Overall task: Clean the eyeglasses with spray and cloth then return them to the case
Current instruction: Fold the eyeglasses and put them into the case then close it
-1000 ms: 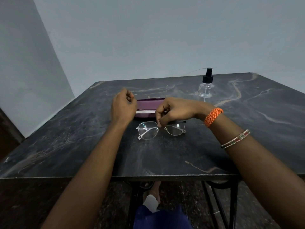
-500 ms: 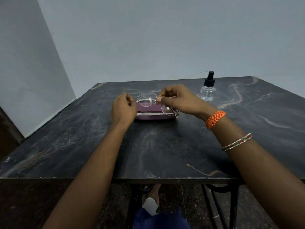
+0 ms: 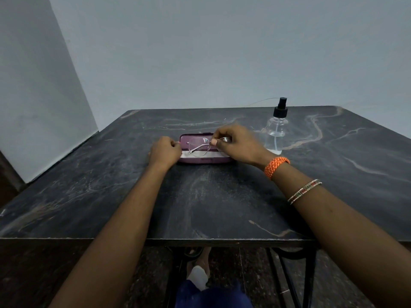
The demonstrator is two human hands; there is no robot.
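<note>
A purple eyeglass case point(image 3: 205, 160) lies open in the middle of the dark marble table point(image 3: 200, 196), with a white cloth point(image 3: 208, 154) along its front. Thin metal-framed eyeglasses point(image 3: 199, 146) hang just over the case, pinched at the bridge by my right hand point(image 3: 235, 144). My left hand point(image 3: 165, 151) is a loose fist against the left end of the case, apparently pinching the tip of a temple arm. A clear spray bottle point(image 3: 275, 130) with a black pump stands to the right of my right hand.
The table's front edge point(image 3: 155, 238) runs across the lower view, with black metal legs and a dark floor beneath. Grey walls stand behind and to the left. A thin wire trails behind the bottle.
My right hand lifted the glasses off the table in front of the case and carried them away from me, over the open case. My left hand stayed by the case's left end.
</note>
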